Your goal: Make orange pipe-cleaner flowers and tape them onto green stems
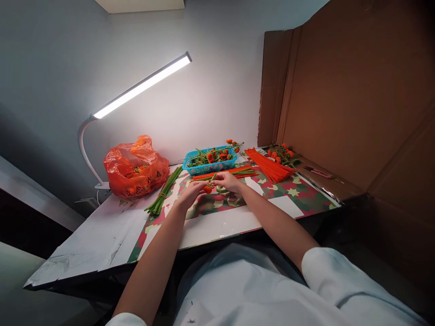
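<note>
Our left hand (193, 194) and right hand (228, 181) pinch an orange flower (208, 189) before the blue basket (194, 171), green stems (245, 172) between; left of the basket sits a bag (136, 181).

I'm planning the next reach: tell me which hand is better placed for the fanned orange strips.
Probably the right hand: it is nearer the fanned orange strips, which lie off to its side. The left hand is farther across. Both hands are at the orange flower.
</note>
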